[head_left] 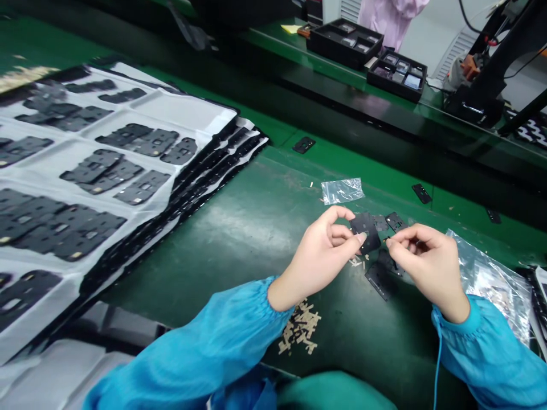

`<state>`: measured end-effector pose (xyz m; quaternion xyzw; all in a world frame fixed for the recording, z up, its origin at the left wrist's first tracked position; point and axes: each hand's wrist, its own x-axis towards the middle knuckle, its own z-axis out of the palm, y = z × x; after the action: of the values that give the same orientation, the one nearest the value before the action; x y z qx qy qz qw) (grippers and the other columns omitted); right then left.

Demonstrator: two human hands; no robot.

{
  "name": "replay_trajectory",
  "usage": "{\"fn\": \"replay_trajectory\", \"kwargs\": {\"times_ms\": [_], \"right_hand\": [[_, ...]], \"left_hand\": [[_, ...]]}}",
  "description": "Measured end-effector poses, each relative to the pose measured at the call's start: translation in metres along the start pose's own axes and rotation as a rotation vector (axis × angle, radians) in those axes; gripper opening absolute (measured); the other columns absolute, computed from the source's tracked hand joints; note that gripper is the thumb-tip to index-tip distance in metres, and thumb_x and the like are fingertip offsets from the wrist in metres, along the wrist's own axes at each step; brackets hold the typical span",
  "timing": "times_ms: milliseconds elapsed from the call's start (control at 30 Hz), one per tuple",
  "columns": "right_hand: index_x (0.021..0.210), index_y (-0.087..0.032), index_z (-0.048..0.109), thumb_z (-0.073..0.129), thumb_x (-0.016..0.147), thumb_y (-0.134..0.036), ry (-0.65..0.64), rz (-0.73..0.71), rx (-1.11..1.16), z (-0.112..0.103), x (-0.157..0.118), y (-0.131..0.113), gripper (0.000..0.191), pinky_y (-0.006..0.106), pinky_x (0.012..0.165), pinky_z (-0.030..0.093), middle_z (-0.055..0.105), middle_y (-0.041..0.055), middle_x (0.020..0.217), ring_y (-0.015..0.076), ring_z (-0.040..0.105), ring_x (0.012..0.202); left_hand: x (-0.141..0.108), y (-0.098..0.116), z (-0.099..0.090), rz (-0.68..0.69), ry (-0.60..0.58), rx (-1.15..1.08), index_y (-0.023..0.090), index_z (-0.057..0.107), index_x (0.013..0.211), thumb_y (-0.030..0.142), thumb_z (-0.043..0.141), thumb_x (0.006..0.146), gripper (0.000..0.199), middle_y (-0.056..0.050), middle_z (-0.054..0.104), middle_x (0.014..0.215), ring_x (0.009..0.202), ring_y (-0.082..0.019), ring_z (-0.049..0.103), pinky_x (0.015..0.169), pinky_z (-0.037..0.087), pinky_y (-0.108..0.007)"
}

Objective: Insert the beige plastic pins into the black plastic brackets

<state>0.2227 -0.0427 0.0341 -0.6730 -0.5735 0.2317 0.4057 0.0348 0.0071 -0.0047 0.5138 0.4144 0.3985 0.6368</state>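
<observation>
My left hand (322, 250) pinches a flat black plate (366, 230) with a small cutout, held tilted above the green table. Close by on its right is my right hand (425, 259), thumb and forefinger pressed together. Whatever sits between those fingertips is too small to make out. Several similar black plates (378, 280) lie loose beneath and between the hands. Small pale scraps (355, 262) are scattered under the held plate. A bigger heap of tan scraps (302, 327) rests by my left sleeve.
Stacked white trays (188, 108) of black plates fill the left side. A small clear bag (342, 191) lies beyond my hands, a larger plastic bag (491, 279) at right. Black compartment boxes (397, 74) stand on the raised shelf; a person in pink (387, 23) is behind it.
</observation>
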Motion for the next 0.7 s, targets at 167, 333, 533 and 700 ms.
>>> {"fn": "replay_trajectory", "kwargs": {"times_ms": [167,333,533,700], "right_hand": [[0.065,-0.021,0.068,0.07,0.077,-0.02,0.068,-0.134,-0.127,0.001,-0.001,-0.002,0.012,0.027,0.051,0.038,0.057,-0.002,0.059,0.0126,0.046,0.053],[0.066,-0.022,0.069,0.071,0.077,-0.019,0.072,-0.158,-0.154,0.001,-0.002,-0.003,0.012,0.028,0.052,0.038,0.057,-0.0026,0.06,0.0121,0.045,0.052],[0.067,-0.022,0.067,0.072,0.081,-0.018,0.118,-0.245,-0.183,0.002,-0.007,-0.002,0.015,0.029,0.055,0.041,0.057,-0.0022,0.059,0.0137,0.05,0.054],[0.069,-0.024,0.065,0.069,0.087,-0.02,0.149,-0.377,-0.258,0.004,-0.01,-0.003,0.019,0.031,0.058,0.044,0.059,-0.0015,0.06,0.015,0.053,0.056]], "left_hand": [[-0.003,0.007,0.004,0.061,0.021,0.049,0.014,0.061,0.138,0.02,0.07,0.087,0.052,0.003,0.068,0.062,0.054,-0.013,0.065,0.056,0.056,-0.024],[-0.009,0.008,0.008,0.174,0.091,0.089,0.014,0.066,0.133,0.02,0.069,0.089,0.045,0.003,0.066,0.062,0.054,-0.011,0.059,0.056,0.053,-0.022],[-0.017,0.006,0.014,0.277,0.131,0.12,0.016,0.066,0.131,0.017,0.067,0.091,0.041,0.005,0.063,0.061,0.052,-0.009,0.054,0.056,0.051,-0.021],[-0.02,0.007,0.015,0.307,0.145,0.123,0.017,0.067,0.13,0.016,0.067,0.091,0.039,0.005,0.063,0.06,0.051,-0.009,0.054,0.056,0.052,-0.021]]}}
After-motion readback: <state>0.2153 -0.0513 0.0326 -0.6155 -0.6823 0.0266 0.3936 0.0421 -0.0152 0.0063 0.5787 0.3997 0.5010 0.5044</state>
